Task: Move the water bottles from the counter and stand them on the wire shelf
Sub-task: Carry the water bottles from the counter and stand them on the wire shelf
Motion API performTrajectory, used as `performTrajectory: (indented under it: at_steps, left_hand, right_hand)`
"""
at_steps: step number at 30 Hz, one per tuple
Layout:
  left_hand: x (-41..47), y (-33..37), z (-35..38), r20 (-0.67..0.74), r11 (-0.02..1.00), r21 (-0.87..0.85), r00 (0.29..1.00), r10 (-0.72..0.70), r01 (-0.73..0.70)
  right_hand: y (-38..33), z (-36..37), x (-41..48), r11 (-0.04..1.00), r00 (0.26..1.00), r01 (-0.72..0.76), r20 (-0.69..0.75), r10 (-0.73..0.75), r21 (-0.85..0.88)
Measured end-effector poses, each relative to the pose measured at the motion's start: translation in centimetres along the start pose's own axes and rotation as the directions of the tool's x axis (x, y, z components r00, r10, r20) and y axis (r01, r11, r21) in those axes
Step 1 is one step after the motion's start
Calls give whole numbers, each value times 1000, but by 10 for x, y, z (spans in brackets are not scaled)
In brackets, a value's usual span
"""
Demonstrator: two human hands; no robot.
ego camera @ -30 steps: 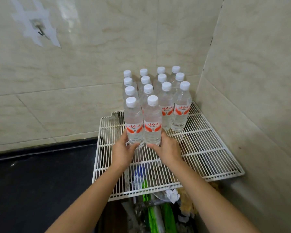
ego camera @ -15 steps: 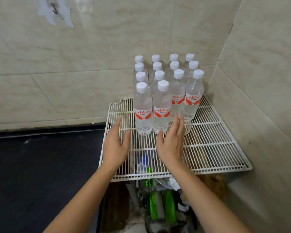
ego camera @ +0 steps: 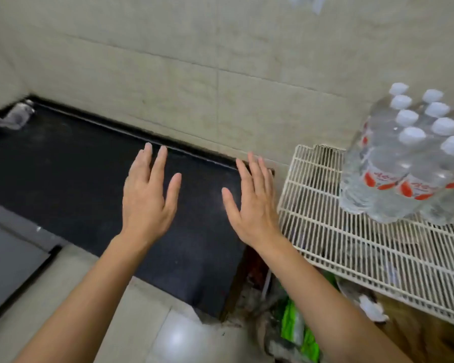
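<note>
As bottles point(ego camera: 393, 163) stand shelved, left hand point(ego camera: 147, 200) and right hand point(ego camera: 254, 208) extend (empty).

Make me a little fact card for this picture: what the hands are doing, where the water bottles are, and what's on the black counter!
left hand: open, fingers straight, above the black counter, holding nothing
right hand: open, near the wire shelf edge, holding nothing
water bottles: standing bunched together on the wire shelf, white caps on
far-left corner of counter: what looks like one bottle lying down, blurry
</note>
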State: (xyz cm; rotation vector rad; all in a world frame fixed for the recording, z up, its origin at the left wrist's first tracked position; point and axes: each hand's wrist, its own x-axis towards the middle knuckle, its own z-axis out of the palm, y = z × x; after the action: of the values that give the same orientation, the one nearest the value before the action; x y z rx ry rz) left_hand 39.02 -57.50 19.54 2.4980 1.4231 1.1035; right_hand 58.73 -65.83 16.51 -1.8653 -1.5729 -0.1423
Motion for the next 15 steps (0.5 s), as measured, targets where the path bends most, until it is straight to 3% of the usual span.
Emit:
performTrajectory:
  at_steps: [10,15]
  left_hand:
    - [-44,-269,-181,-55,938,251,971,-232,239]
    - [-58,-356,-242,-125,875,263,914,-386,406]
  right_hand:
    - [-262,171,71,968,972,189,108,-209,165]
    - [-371,239,86,920,925,302,156,-346,248]
